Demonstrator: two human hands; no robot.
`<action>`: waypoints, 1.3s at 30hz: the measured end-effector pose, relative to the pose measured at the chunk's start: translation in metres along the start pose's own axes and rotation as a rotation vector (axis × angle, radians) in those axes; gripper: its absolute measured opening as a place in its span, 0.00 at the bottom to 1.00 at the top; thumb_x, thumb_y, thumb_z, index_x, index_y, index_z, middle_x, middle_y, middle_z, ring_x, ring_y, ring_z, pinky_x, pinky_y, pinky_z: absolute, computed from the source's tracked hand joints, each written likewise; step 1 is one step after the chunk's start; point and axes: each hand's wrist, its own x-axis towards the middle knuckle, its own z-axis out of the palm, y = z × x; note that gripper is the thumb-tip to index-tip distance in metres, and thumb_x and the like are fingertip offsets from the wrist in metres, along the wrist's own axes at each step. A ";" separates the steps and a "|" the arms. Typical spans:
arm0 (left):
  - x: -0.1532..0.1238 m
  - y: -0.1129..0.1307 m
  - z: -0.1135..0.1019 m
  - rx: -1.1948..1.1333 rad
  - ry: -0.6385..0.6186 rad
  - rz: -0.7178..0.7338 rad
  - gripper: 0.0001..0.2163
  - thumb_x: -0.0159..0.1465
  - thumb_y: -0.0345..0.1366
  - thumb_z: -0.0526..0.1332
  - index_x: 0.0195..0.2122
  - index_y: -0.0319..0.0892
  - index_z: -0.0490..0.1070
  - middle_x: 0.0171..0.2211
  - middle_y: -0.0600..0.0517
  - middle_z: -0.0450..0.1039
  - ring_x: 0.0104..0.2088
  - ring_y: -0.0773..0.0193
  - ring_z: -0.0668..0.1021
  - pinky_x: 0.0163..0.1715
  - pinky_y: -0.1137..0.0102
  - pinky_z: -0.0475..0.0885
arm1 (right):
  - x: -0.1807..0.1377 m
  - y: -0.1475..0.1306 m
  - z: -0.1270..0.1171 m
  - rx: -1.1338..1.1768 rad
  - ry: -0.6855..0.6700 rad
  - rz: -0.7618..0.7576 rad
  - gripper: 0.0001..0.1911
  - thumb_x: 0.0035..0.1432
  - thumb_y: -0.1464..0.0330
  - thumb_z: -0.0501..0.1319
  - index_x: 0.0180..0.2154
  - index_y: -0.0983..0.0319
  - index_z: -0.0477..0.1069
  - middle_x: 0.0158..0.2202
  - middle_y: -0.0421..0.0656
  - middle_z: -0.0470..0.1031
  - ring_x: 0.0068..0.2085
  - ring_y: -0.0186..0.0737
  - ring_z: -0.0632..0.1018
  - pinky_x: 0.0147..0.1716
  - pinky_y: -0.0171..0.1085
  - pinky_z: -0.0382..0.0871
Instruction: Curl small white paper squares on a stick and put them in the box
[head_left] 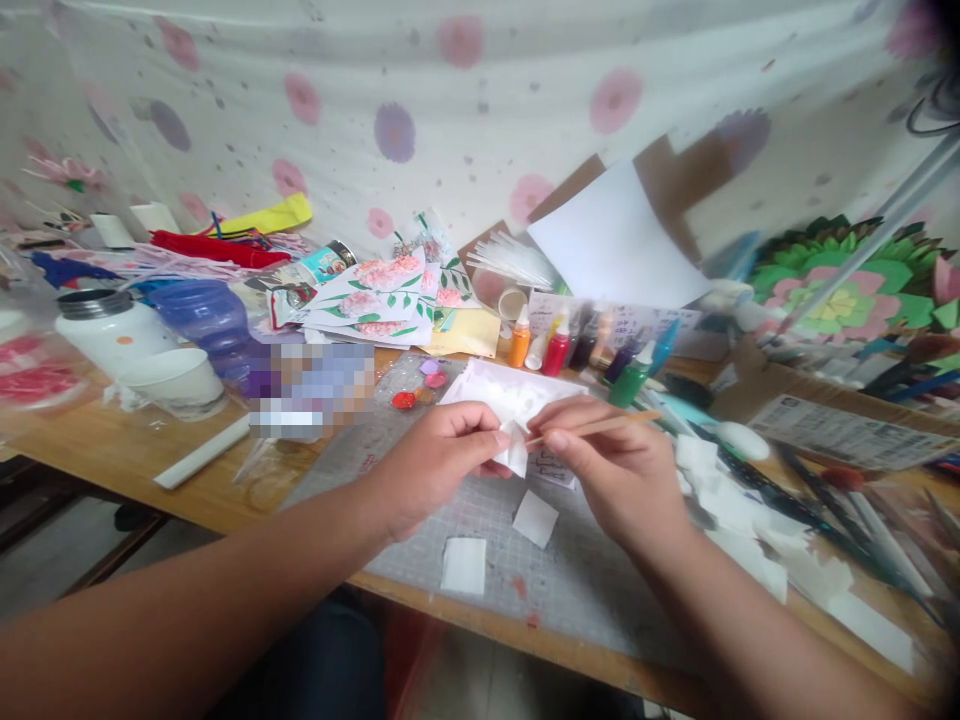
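Between thumb and fingers, my left hand [454, 445] pinches a small piece of white paper [516, 452], bent into a fold. My right hand [619, 455] is closed around a thin wooden stick [611, 424], its tip against the paper. Both hands are close together over a grey cutting mat [420, 560]. Behind them lies a white sheet [487, 385] with small pale bits on it, partly hidden by my fingers. Two loose white paper squares, one nearer [464, 566] and one farther [535, 519], lie flat on the mat in front of my hands.
Paint bottles, including an orange one [519, 340] and a red one [555, 347], stand behind the sheet. White paper scraps [739, 500] and brushes crowd the right. A white cup [176, 382], a jar [109, 330] and flower pictures [375, 295] fill the left and back. A cardboard box [840, 425] stands right.
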 end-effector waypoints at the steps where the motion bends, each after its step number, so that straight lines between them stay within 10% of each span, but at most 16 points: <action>1: 0.001 0.000 0.000 -0.006 0.019 -0.007 0.11 0.57 0.37 0.64 0.23 0.40 0.66 0.25 0.55 0.66 0.31 0.65 0.74 0.37 0.66 0.72 | 0.000 0.001 -0.001 0.000 0.015 0.014 0.07 0.54 0.76 0.66 0.29 0.58 0.79 0.28 0.40 0.81 0.34 0.38 0.81 0.36 0.39 0.77; 10: -0.001 0.003 -0.006 -0.058 0.100 -0.034 0.11 0.56 0.37 0.64 0.22 0.39 0.65 0.27 0.54 0.67 0.33 0.64 0.72 0.38 0.65 0.73 | 0.005 0.011 -0.012 -0.322 0.168 0.149 0.07 0.55 0.68 0.65 0.25 0.60 0.74 0.28 0.41 0.80 0.30 0.39 0.80 0.30 0.39 0.75; 16: -0.003 0.004 -0.008 -0.194 0.121 -0.058 0.08 0.53 0.34 0.66 0.21 0.38 0.68 0.30 0.51 0.72 0.34 0.63 0.74 0.35 0.68 0.71 | 0.008 0.017 -0.018 -0.702 0.199 -0.081 0.07 0.55 0.70 0.64 0.25 0.59 0.72 0.31 0.43 0.79 0.37 0.43 0.80 0.37 0.44 0.75; 27: -0.003 0.005 -0.006 -0.371 0.091 -0.071 0.05 0.52 0.29 0.64 0.20 0.38 0.70 0.24 0.53 0.70 0.31 0.65 0.73 0.36 0.67 0.72 | -0.006 -0.018 0.002 -0.159 -0.208 -0.140 0.07 0.55 0.77 0.65 0.35 0.59 0.77 0.39 0.46 0.80 0.39 0.40 0.81 0.40 0.40 0.77; 39: -0.003 0.004 -0.002 -0.296 -0.013 -0.049 0.13 0.57 0.44 0.67 0.28 0.37 0.71 0.27 0.51 0.72 0.32 0.62 0.75 0.39 0.63 0.73 | -0.004 -0.009 0.004 -0.142 -0.017 -0.050 0.07 0.54 0.76 0.66 0.30 0.58 0.79 0.31 0.41 0.82 0.36 0.39 0.82 0.38 0.40 0.77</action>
